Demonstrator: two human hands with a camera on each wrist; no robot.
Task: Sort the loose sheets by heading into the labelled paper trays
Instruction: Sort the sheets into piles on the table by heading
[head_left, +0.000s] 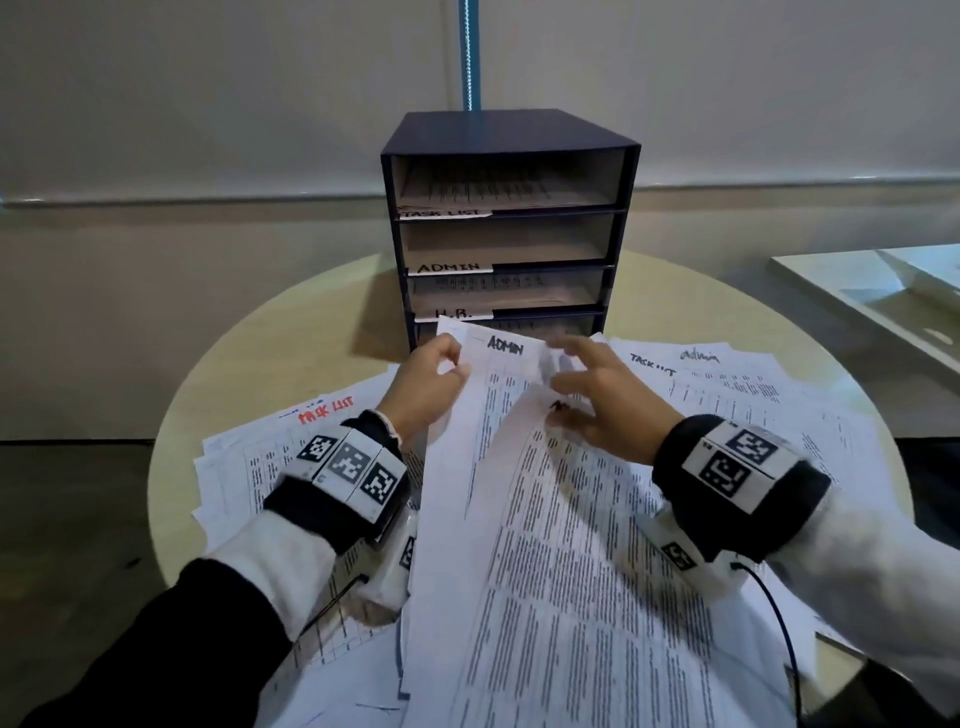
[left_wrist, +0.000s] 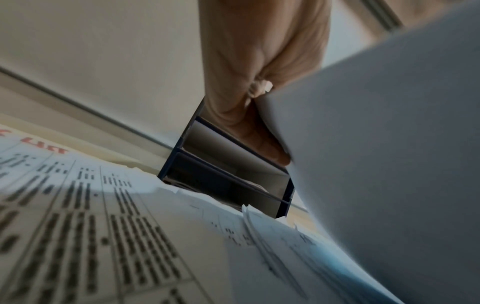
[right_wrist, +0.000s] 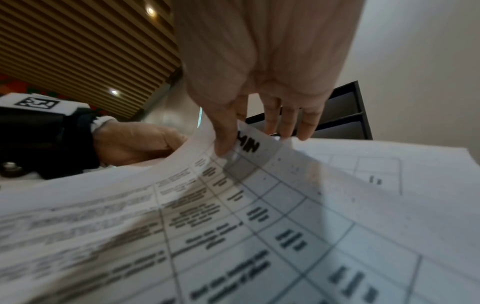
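Observation:
A dark blue tray unit stands at the back of the round table, with slots labelled TASK LIST, ADMIN and H.R.; the bottom label is hidden. My left hand pinches the left edge of a lifted sheet headed ADMIN in front of the unit. From the left wrist view the left hand grips that sheet's blank underside. My right hand hovers over the sheet's top right with fingers spread. In the right wrist view the right hand has straight fingers, its thumb touching the ADMIN sheet.
Loose printed sheets cover the table: one with a red TASK LIST heading at the left, others headed TASK LIST and Admin at the right. A white surface lies beyond the table at the right.

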